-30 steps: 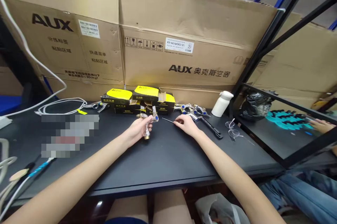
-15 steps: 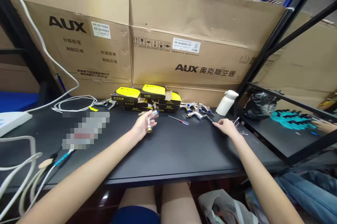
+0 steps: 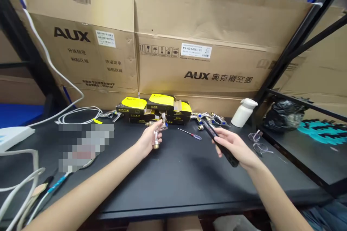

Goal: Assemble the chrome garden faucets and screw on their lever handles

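My left hand is closed around a shiny metal faucet valve, whose brass-coloured end points down above the black table. My right hand grips a long black tool, its narrow end tilted up toward the back left. Between the hands lies a screwdriver with a clear handle. Behind the tool, several metal valves are heaped at the back. Black and yellow boxes are stacked behind my left hand.
A white bottle stands at the back right, with glasses in front. A black bag lies beyond the rack post. White cables and a blurred patch are on the left. Cardboard sheets form the back wall.
My right hand has lifted the black tool off the table and brought it inward and nearer. The left hand still holds the valve. The view has shifted slightly.
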The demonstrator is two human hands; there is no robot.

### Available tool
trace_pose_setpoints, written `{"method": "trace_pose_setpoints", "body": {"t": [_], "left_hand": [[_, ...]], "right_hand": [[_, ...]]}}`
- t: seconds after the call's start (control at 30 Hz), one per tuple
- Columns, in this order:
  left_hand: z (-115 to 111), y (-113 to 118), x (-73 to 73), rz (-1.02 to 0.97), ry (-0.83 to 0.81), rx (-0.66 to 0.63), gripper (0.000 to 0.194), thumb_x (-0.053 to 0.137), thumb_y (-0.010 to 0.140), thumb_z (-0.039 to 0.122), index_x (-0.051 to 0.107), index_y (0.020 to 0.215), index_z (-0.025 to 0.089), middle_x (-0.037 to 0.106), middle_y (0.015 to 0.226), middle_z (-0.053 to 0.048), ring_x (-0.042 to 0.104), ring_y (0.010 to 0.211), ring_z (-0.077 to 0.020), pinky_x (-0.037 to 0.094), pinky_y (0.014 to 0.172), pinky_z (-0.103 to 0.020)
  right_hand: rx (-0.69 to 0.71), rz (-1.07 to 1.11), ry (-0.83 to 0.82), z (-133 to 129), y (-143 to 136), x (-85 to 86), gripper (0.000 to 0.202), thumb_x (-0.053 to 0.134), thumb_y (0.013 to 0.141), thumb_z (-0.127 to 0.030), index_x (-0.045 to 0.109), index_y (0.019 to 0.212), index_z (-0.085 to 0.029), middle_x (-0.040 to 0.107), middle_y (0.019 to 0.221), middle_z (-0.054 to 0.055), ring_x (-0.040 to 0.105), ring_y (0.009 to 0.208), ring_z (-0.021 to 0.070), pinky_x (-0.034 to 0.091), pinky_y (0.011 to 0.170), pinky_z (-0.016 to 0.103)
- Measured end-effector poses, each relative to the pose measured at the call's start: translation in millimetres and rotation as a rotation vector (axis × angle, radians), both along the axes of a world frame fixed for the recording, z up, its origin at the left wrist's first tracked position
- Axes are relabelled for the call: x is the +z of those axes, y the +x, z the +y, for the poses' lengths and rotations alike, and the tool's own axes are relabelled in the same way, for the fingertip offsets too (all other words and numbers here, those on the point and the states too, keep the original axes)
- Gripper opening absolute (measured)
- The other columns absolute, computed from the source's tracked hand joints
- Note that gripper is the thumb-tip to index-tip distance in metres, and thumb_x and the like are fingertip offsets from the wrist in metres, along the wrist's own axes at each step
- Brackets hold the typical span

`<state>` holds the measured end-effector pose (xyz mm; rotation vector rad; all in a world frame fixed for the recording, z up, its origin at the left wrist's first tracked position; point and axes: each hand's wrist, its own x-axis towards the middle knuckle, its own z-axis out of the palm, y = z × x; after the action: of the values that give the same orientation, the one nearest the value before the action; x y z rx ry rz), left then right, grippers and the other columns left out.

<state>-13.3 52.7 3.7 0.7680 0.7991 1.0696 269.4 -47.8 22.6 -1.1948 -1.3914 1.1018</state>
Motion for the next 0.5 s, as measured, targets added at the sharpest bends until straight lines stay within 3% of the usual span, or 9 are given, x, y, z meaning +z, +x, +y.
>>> {"method": "trace_pose_setpoints", "body": {"t": [0.1,0.23,0.37,0.5], "left_hand": [[6.9,2.4,-0.6,0.079,0.036,-0.026,0.029,0.074,0.070,0.033,0.062,0.086,0.012,0.058,0.075,0.001,0.048,0.048,-0.0044,0.043,0.041,-0.017],[8.7,4.4,-10.7,0.042,0.068,-0.122,0.024,0.072,0.073,0.031,0.061,0.083,0.012,0.055,0.072,0.000,0.050,0.054,-0.0065,0.049,0.051,-0.020],[-2.5,2.9,-18.6,-0.021,0.048,-0.235,0.021,0.070,0.077,0.029,0.056,0.081,0.015,0.055,0.076,0.000,0.048,0.055,-0.0065,0.050,0.059,-0.024],[-12.0,0.8,-15.4,-0.005,0.030,-0.307,0.018,0.066,0.080,0.028,0.053,0.084,0.016,0.056,0.082,-0.001,0.043,0.053,-0.0054,0.043,0.052,-0.021]], "right_hand": [[0.193,0.132,0.006,33.2,-45.2,-2.2,0.041,0.066,0.078,-0.033,0.046,0.112,-0.021,0.065,0.095,0.005,0.067,0.061,0.0152,0.054,0.054,0.028],[0.293,0.217,-0.099,66.1,-69.2,-29.1,0.048,0.063,0.078,-0.032,0.041,0.119,-0.019,0.067,0.078,0.002,0.064,0.044,0.0152,0.048,0.039,0.024],[0.302,0.225,-0.121,55.9,-73.1,-54.4,0.043,0.060,0.083,-0.038,0.043,0.117,-0.019,0.065,0.064,-0.002,0.058,0.035,0.0129,0.041,0.033,0.019],[0.337,0.209,-0.115,36.8,-77.9,-58.8,0.036,0.066,0.080,-0.035,0.045,0.105,-0.019,0.069,0.068,0.002,0.061,0.040,0.0125,0.045,0.039,0.019]]}}
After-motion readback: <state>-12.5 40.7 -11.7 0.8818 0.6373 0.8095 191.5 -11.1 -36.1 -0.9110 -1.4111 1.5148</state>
